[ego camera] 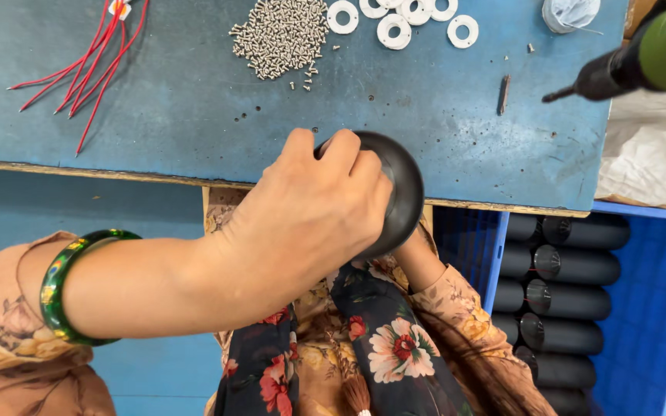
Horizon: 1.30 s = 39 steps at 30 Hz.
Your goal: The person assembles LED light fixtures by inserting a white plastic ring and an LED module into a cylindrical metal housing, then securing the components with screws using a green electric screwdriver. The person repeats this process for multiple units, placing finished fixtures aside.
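left hand (310,216) grasping black dome cap (398,189) at blue table (156,115) edge, right hand hidden beneath

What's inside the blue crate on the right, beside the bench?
The blue crate holds black cylinders lying on their sides, stacked in a column along its left part. Anything beneath them is covered, and the crate's lower end runs out of frame.

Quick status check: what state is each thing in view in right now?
left hand: closed over the black round part
black round part: held upright at the bench edge
right hand: hidden under the part
screws: loose in a heap
white rings: lying flat, scattered
red wires: bundled, lying on bench
power screwdriver: hanging, tip pointing left
black tubes: lying stacked in blue crate
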{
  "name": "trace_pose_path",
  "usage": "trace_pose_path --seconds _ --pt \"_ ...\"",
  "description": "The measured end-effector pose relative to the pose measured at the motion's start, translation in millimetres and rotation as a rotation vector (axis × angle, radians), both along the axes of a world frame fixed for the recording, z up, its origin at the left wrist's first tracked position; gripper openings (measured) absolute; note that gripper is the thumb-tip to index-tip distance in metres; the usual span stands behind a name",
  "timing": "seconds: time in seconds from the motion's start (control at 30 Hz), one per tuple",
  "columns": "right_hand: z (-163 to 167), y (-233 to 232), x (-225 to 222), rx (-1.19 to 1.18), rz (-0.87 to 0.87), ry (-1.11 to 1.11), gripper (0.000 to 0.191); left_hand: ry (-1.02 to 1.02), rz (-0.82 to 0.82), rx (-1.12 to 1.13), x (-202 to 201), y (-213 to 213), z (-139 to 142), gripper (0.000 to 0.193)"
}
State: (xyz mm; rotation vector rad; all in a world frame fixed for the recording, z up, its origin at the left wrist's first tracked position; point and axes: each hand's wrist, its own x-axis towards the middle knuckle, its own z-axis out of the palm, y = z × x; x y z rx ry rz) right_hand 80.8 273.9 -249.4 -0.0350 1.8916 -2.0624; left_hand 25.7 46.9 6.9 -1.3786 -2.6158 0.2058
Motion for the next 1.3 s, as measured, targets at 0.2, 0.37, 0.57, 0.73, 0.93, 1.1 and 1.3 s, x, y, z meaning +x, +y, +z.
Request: trace_pose_path --seconds 0.2,0.37,0.57,0.73,0.93,1.1,1.3 --pt "-4.8 3.9 3.0 -0.005 -0.016 0.006 0.111 0.062 0.003 -0.048 -2.4 2.1 2.3 0.016" --pt "-6.8 3.2 5.1 -0.004 -0.019 0.015 0.111 0.089 -0.040 -0.100 0.1 2.5 2.1 0.012" --pt "-9.1 1.8 7.4 -0.003 -0.014 0.029 0.110 -0.268 -0.088 0.171 -16.9 11.6 -13.8 0.029" --pt "-12.3 3.1 9.2 -0.002 -0.025 0.033 0.110 -0.406 -0.026 0.112 -22.1 13.8 -22.5 0.031" --pt "-16.0 5.4 8.8 0.003 -0.028 0.037 0.110 -0.372 0.021 0.007 -23.7 22.5 -25.7 0.033" --pt "-18.1 7.8 9.0 0.014 -0.033 0.042 0.110 -0.329 0.037 0.032 -23.3 23.4 -17.9 0.030" --pt "-21.0 6.0 9.9 0.019 -0.034 0.050 0.110 -0.332 -0.014 0.200 -17.9 -10.5 16.9 0.036"
